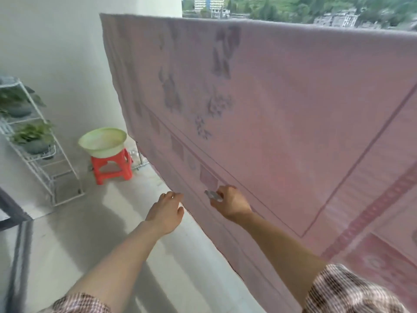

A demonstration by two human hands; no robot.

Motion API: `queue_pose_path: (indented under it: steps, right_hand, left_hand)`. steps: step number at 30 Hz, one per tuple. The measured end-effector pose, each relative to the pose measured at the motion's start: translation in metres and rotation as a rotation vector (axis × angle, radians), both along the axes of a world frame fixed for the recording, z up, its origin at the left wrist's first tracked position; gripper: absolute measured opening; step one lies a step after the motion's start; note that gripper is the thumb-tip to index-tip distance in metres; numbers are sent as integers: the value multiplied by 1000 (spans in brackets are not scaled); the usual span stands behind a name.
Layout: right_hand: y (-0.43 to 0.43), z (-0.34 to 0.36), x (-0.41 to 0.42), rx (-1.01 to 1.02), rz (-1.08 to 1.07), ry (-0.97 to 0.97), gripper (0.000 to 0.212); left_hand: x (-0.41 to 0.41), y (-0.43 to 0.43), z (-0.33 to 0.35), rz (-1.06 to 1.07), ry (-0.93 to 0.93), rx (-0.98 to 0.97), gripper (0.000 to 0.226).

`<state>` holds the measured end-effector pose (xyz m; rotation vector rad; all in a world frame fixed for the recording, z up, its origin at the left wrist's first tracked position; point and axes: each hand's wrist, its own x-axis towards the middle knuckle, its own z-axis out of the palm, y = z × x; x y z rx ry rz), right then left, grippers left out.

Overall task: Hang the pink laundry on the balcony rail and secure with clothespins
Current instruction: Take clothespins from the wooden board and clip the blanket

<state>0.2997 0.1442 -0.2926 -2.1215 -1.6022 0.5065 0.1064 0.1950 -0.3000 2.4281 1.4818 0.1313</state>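
A large pink sheet (282,105) with faded flower prints and a bordered pattern hangs draped over the balcony rail, which it hides; its top fold runs along the upper frame. My left hand (165,211) reaches to the sheet's lower hem, fingers apart and touching the edge. My right hand (230,204) is pressed low against the sheet, its fingers closed on a small silvery clothespin (213,195) that points left.
A pale green basin (102,142) rests on a red plastic stool (110,167) in the corner by the white wall. A white wire plant rack (38,143) with potted plants stands at the left. Grey tiled floor (94,222) lies below my arms.
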Motion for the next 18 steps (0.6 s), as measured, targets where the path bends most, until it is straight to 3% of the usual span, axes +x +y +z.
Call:
queue_pose_path:
  steps: [3, 9, 15, 18]
  right_hand:
    - [98, 18, -22, 1, 10, 125, 31]
    - [270, 63, -88, 90, 44, 435, 22]
    - [452, 94, -159, 155, 116, 744, 9]
    - [541, 108, -196, 149, 129, 885, 28]
  left_hand:
    - [-24, 79, 20, 108, -108, 8, 41]
    - [-80, 231, 51, 311, -334, 25, 41]
    - [-155, 404, 73, 322, -526, 13, 31]
    - [-196, 490, 84, 306, -539, 38, 34]
